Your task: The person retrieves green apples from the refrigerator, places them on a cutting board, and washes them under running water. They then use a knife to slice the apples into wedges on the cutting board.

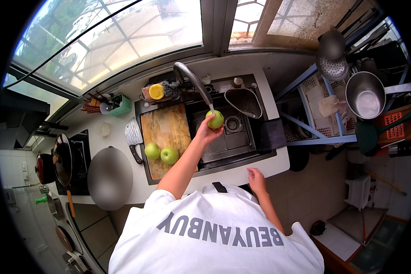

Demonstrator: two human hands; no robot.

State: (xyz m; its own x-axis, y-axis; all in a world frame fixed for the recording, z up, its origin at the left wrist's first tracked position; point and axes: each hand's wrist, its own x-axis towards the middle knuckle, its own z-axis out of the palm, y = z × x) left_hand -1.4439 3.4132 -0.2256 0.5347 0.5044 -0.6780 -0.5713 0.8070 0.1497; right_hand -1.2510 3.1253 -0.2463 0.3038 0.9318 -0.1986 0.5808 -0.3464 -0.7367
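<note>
My left hand grips a green apple over the black sink, right beneath the mouth of a curved metal faucet. A thin stream of water seems to run from the faucet onto the apple. Two more green apples, one slightly behind the other, rest on a worn wooden cutting board left of the basin. Nothing shows in my right hand, which is low at the counter's front edge with its fingers loosely bent.
A cleaver lies left of the board. At the sink's right stand a strainer basket and a draped dark cloth. Behind are a yellow sponge and a green utensil holder. A saucepan hangs right; a lidded pan sits left.
</note>
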